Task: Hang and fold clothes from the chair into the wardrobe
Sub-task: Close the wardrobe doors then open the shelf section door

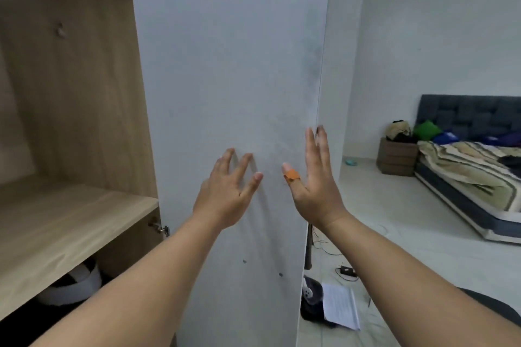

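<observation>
Hands (pixel 270 189) raised, fingers spread, at wardrobe door (pixel 225 65)

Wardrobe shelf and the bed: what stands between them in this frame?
In the head view, the open white wardrobe door stands between the wooden shelf and the bed, with both hands, left hand and right hand, open at it.

One head-worn wide-angle view looks forward and slightly down, very near the open wardrobe door (pixel 225 93), with shelves (pixel 70 214) left and the bed (pixel 465 177) far right.
</observation>
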